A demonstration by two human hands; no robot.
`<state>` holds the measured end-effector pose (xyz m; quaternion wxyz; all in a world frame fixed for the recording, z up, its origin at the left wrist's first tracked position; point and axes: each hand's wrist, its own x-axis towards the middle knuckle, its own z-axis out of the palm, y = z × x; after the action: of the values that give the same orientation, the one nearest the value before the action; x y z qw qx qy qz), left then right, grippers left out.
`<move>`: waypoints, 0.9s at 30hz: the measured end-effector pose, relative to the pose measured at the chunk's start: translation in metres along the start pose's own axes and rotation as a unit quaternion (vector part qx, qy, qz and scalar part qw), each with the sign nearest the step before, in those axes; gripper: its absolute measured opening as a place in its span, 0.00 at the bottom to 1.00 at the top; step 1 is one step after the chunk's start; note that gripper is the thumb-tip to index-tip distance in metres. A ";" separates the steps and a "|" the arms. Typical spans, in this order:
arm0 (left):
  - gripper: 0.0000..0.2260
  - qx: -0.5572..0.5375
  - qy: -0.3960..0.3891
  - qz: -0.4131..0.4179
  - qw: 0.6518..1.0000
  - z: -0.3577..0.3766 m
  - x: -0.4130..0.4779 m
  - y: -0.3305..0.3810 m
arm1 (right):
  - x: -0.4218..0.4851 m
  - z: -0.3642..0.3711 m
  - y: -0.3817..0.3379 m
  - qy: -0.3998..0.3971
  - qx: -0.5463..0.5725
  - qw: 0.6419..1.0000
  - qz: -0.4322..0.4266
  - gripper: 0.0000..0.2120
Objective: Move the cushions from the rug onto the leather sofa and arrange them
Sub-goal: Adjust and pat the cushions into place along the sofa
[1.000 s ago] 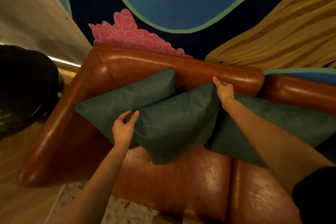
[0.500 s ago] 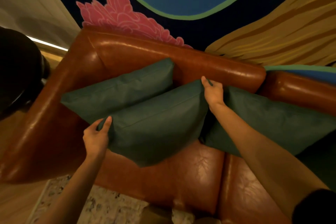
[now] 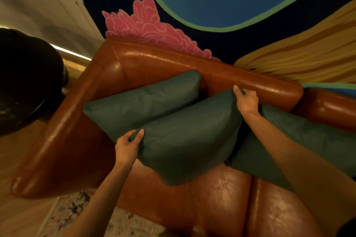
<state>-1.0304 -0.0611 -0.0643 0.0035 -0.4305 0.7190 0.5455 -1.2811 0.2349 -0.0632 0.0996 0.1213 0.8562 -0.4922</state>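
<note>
Three dark green cushions lean against the back of the brown leather sofa (image 3: 221,192). The middle cushion (image 3: 188,140) is tilted, overlapping the left cushion (image 3: 146,100) and the right cushion (image 3: 300,140). My left hand (image 3: 127,146) grips the middle cushion's lower left corner. My right hand (image 3: 246,102) pinches its upper right corner, close to the sofa's backrest. My right forearm crosses over the right cushion and hides part of it.
A patterned rug (image 3: 81,215) lies on the wood floor in front of the sofa. A dark round object (image 3: 25,79) stands beyond the sofa's left armrest (image 3: 63,131). A painted mural wall (image 3: 212,5) rises directly behind the backrest.
Both hands have kept their grip on the middle cushion's corners. My left hand dropped lower along its left corner and the cushion shifted slightly; the view moved as well.
</note>
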 end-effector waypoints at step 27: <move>0.26 0.397 0.042 0.315 0.861 0.092 -0.022 0.032 | -0.056 0.029 0.012 -0.173 -0.385 0.814 -0.399 0.34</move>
<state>-1.0788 0.0258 -0.0662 -0.0280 -0.1658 0.9714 0.1676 -1.2225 0.2099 -0.0711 0.0797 -0.3667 0.9175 -0.1322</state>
